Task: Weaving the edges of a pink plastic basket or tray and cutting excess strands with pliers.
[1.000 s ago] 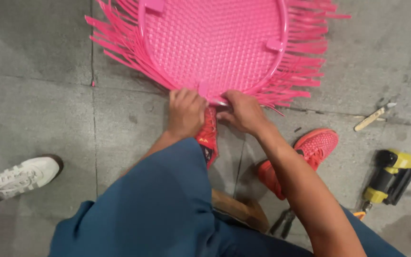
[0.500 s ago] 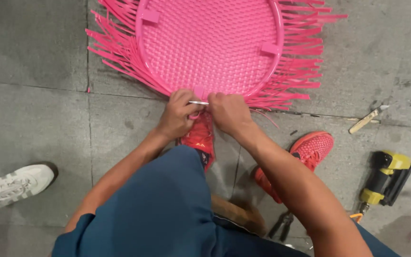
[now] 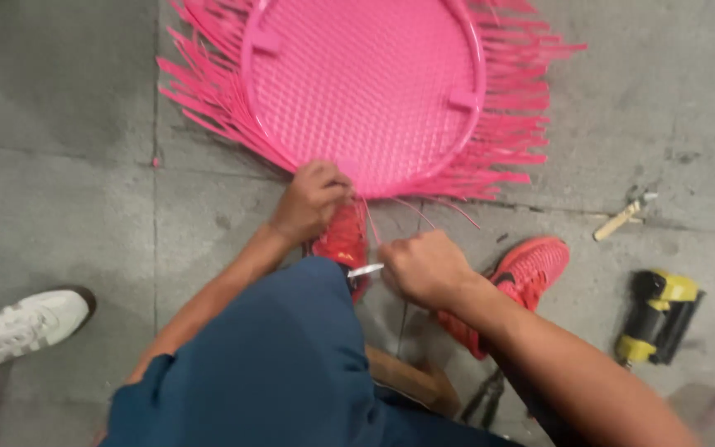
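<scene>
A person seated above a grey concrete floor [image 3: 59, 165] works on a round pink woven panel [image 3: 366, 83], which lies flat at twelve o'clock from the hands, its loose pink strips [image 3: 506, 141] fanning out past the rim like a fringe. The left hand [image 3: 312, 199] is curled shut on the panel's near edge at about six o'clock of the disc, apparently pinning the weave there so that it does not slip. The right hand [image 3: 424, 266], at four o'clock from the left and drawn back toward the body, is closed in a fist around a small pale blade-like tool [image 3: 366, 271], whose tip pokes out toward nine o'clock; thin pink strands [image 3: 411, 213] run from the panel's edge down toward this hand, seemingly under tension, though whether the fist also grips them cannot be told.

Two red shoes [image 3: 531, 269] sit planted just below the panel, one partly hidden under the left hand, bracing the work from beneath. The person's blue-clad knee [image 3: 283, 364] fills the foreground. At three o'clock, well apart, a yellow and black power tool [image 3: 655, 319] lies on its side, and a short pale stick-like tool [image 3: 622, 217] rests near it. At nine o'clock, another person's white shoe [image 3: 18, 324] stands at the frame's edge.
</scene>
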